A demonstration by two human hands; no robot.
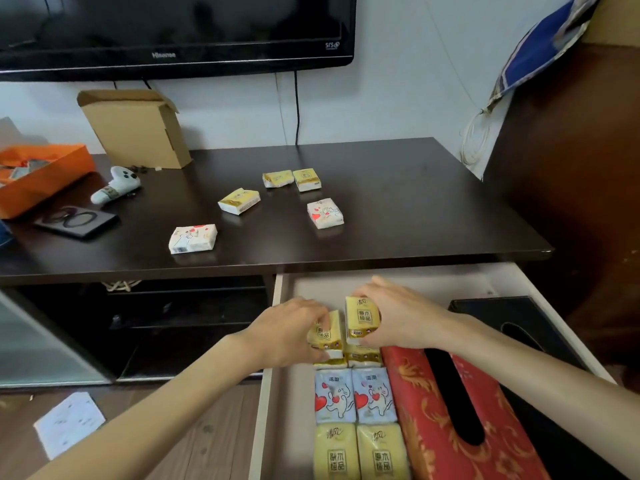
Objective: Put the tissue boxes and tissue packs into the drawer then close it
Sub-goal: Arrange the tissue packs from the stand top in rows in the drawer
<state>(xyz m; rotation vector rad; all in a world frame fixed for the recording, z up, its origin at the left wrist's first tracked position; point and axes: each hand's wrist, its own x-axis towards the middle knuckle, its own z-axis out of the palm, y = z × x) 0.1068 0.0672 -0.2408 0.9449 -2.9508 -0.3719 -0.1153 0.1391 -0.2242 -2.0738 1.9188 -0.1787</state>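
A yellow tissue pack (326,332) is gripped by the left hand (289,336) and another (362,320) by the right hand (398,315), both over the open drawer (266,393). Inside it, a red tissue box (460,410) and black one (519,317) are stowed, with packs in rows (room remains behind). Five packs (193,239) are left above the drawer on the tabletop.

A dark television (173,29) is mounted on the pale far wall (398,98), above a dark brown worktop (398,209). Wood-patterned floor (207,427) is seen near left.
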